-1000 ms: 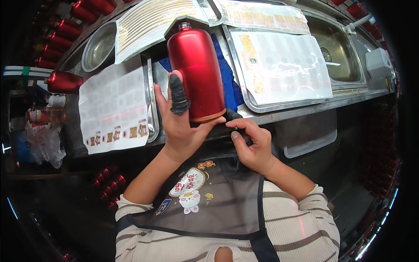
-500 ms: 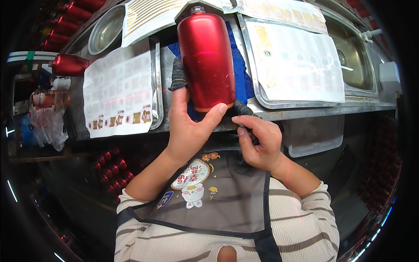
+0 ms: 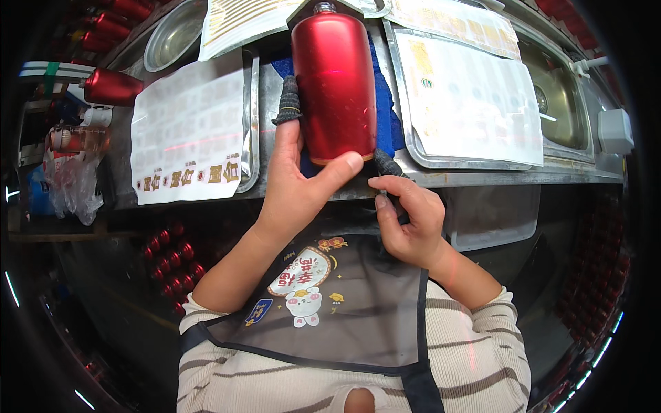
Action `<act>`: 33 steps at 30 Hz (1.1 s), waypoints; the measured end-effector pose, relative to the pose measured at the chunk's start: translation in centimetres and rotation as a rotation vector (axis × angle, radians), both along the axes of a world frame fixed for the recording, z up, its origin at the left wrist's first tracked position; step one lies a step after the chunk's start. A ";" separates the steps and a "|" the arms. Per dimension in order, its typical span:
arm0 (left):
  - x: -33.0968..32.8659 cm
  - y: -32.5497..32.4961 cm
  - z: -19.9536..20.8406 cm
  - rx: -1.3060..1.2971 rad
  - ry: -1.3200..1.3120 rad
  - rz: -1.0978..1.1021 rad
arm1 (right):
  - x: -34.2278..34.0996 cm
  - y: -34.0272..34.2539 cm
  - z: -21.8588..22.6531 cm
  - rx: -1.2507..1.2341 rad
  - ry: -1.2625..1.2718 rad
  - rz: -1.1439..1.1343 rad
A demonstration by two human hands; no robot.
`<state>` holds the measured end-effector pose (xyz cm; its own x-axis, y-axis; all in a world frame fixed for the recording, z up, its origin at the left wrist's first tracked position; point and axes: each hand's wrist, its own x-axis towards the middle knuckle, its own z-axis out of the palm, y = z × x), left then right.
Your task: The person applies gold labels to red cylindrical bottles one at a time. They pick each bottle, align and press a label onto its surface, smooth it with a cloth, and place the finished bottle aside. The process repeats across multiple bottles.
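Observation:
A glossy red bottle (image 3: pixel 334 82) lies with its neck pointing away from me, over a blue cloth (image 3: pixel 385 113). My left hand (image 3: pixel 292 189) grips its near end, the thumb across the base edge and a finger along the left side. That finger wears a dark knitted finger cover (image 3: pixel 288 100). Close to the bottle's lower right corner, my right hand (image 3: pixel 410 220) has thumb and forefinger pinched together; whatever is between them is too small to make out. Another dark finger cover (image 3: pixel 387 165) on this hand reaches the bottle's base edge.
White sticker sheets lie on metal trays, one sheet (image 3: pixel 189 117) at left with gold print, another (image 3: pixel 475 110) at right. Farther out are a metal bowl (image 3: pixel 172 38), a sink (image 3: pixel 564 103) and a second red bottle (image 3: pixel 113 87). Several red bottles (image 3: pixel 172 261) stand below the bench.
The whole view has shifted slightly. The bottle remains in my left hand's grip, and my right hand keeps its pinch beside the base.

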<state>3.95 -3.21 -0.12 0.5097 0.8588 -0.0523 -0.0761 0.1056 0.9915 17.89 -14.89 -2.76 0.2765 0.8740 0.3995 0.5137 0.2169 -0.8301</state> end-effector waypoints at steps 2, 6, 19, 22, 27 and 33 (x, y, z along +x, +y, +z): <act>0.2 -0.1 -0.1 0.016 0.007 0.003 | 0.1 -0.1 0.0 -0.013 -0.008 0.006; 0.2 -0.4 0.2 0.035 0.084 -0.009 | 0.0 -0.2 0.1 -0.014 -0.006 0.007; -0.2 0.1 0.0 -0.004 0.114 -0.053 | 0.0 -0.3 -0.3 -0.020 -0.025 0.038; -0.6 -0.1 -1.1 0.110 0.248 -0.032 | -0.1 -0.1 -0.4 -0.007 -0.035 0.037; -1.2 0.4 -0.4 0.052 0.045 -0.103 | -0.3 0.0 -0.6 0.005 0.007 0.014; -3.6 1.1 -2.8 0.242 0.172 -0.098 | -0.8 1.3 0.2 0.101 -0.289 0.197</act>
<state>0.31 -2.15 -2.94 0.5918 0.8041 0.0554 0.0934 -0.1368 0.9862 17.10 -13.54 -2.52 -0.0302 0.8513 0.5238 0.6642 0.4087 -0.6259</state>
